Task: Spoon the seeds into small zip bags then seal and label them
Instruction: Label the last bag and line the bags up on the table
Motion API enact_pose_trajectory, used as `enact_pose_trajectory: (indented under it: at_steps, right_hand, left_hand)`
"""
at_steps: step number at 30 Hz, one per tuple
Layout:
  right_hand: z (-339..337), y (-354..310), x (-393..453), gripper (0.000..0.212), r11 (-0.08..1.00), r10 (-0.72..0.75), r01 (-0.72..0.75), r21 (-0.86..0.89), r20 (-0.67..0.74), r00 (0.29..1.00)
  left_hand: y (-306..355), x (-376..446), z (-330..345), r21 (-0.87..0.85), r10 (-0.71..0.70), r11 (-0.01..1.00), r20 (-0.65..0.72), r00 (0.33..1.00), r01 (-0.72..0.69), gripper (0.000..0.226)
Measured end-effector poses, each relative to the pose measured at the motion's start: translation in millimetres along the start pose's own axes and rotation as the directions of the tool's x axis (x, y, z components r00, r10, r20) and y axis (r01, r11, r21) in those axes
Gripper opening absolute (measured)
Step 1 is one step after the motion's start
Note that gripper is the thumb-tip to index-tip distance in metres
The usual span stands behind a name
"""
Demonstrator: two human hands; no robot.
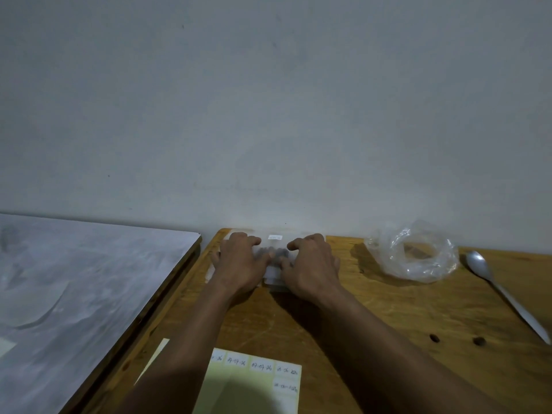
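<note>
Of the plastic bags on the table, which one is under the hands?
The small zip bag by the wall, holding dark seeds, with a white label; the crumpled bag lies untouched beside the spoon.
</note>
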State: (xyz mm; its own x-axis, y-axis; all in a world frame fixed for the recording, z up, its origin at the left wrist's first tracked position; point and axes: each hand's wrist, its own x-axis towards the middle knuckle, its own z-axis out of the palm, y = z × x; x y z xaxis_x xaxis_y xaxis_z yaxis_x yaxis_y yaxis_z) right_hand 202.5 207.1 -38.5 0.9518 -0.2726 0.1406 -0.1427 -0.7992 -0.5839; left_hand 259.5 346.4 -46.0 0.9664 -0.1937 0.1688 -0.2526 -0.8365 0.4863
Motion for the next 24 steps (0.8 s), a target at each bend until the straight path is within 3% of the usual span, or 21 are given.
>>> enact_pose_trajectory:
  at_steps: [5,12,17,22,24]
  right_hand:
    - [-28.8,19.3,-45.1,0.038,0.994,-0.014,0.019,0.108,-0.045,0.999]
    - [-99.7,74.6,-121.7,0.027,0.985,0.073,-0.042,0.17,-0.181,0.981]
    - [-125.5,127.4,-140.4,0.023,0.971,0.221,-0.187,0.147,-0.272,0.936]
    - [-107.8,144.4,-144.0,0.036,0.982,0.188,-0.183,0.042,-0.19,0.964]
    - [-98.5,149.4,-142.7,0.035,0.985,0.171,-0.17,0.023,-0.218,0.961]
  left_hand:
    - [39.5,-40.5,0.2,-0.294,0.014,0.955,-0.084,0.996,-0.038,0.04]
    - [114.7,-105.6,25.9,-0.413,0.199,0.893,0.003,0.98,-0.18,0.035]
    - [140.7,-127.7,66.7,-0.298,0.265,0.926,0.069,0.962,-0.234,0.034]
    - [147.4,-121.4,96.4,-0.105,0.21,0.973,0.044,0.977,-0.204,0.038]
    - [146.5,-119.6,103.3,-0.032,0.209,0.978,0.051,0.977,-0.207,0.039]
